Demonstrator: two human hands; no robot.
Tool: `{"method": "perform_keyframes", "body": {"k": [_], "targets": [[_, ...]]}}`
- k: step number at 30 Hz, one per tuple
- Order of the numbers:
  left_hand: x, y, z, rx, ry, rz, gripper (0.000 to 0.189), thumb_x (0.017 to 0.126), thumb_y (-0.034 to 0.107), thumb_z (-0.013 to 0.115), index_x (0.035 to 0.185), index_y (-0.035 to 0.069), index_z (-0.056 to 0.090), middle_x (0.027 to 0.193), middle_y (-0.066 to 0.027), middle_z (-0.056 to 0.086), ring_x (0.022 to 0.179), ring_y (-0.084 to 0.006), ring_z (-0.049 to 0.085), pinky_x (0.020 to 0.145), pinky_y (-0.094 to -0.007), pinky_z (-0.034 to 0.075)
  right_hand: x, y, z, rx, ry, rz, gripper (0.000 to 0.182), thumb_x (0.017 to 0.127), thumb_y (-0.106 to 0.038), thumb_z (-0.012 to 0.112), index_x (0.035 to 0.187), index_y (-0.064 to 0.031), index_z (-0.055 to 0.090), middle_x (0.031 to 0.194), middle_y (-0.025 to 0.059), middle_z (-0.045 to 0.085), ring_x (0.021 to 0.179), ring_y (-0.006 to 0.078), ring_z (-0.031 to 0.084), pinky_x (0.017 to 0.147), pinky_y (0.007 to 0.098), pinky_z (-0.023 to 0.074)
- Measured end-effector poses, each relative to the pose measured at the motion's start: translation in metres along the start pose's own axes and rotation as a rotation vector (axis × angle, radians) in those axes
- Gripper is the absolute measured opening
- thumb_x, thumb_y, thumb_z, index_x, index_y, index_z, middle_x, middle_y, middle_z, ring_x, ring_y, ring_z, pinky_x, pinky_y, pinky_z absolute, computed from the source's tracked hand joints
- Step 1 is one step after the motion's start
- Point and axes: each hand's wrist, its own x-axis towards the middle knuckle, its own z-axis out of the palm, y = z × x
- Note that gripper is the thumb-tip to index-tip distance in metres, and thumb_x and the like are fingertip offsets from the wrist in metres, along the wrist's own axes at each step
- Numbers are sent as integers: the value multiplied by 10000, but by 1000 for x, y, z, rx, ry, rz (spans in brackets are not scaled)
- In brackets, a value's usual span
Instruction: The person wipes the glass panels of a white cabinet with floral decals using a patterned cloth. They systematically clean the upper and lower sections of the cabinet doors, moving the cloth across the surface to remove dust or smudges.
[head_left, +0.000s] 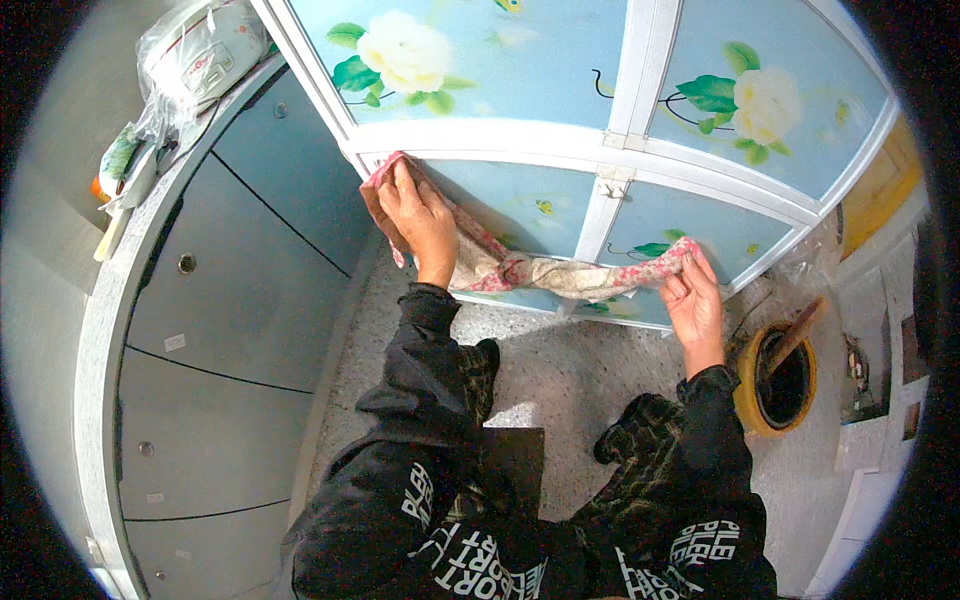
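A pink and beige patterned cloth is stretched between my two hands, sagging and twisted in its middle. My left hand grips one end of it near the left edge of a cabinet with white frames. My right hand pinches the other end between thumb and fingers, lower and to the right. Behind the cloth are the cabinet's light blue panels, printed with white flowers and green leaves. A small metal latch sits on the frame between the lower panels. The cloth hides part of those panels.
On the left runs a grey cabinet with a pale top; a plastic-wrapped white appliance and small items stand on it. A yellow-rimmed round container with a wooden stick stands right. Speckled floor shows between my feet.
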Motion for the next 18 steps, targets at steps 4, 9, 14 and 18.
{"method": "perform_keyframes", "body": {"k": [4,9,14,18], "targets": [[-11,24,1,29,-31,93,445,862,-7,551,1304,-44,516,1246,-236,510,1174,-410,455,1054,-456,327,3,2,3,12,-7,-9,120,965,-137,587,1080,-108,600,830,-38,555,599,72,391,548,232,307],[-19,50,8,-4,-25,126,454,832,-29,561,1284,-51,524,1247,-240,497,1204,-415,402,1069,-476,301,1,-1,7,31,-36,-13,103,972,-153,584,1068,-118,593,801,-44,533,597,70,400,551,228,324],[-30,81,14,-57,-69,120,529,792,-43,566,1312,-59,473,1279,-238,463,1211,-424,387,1081,-491,280,3,-1,4,74,-70,-31,67,971,-154,584,1030,-123,593,790,-48,531,594,68,402,547,226,327],[-53,106,28,-141,-173,115,542,784,-39,557,1319,-62,472,1295,-247,439,1223,-435,379,1083,-493,267,5,2,4,84,-20,-36,54,968,-158,590,1010,-127,603,782,-58,529,581,64,395,536,230,320]]}}
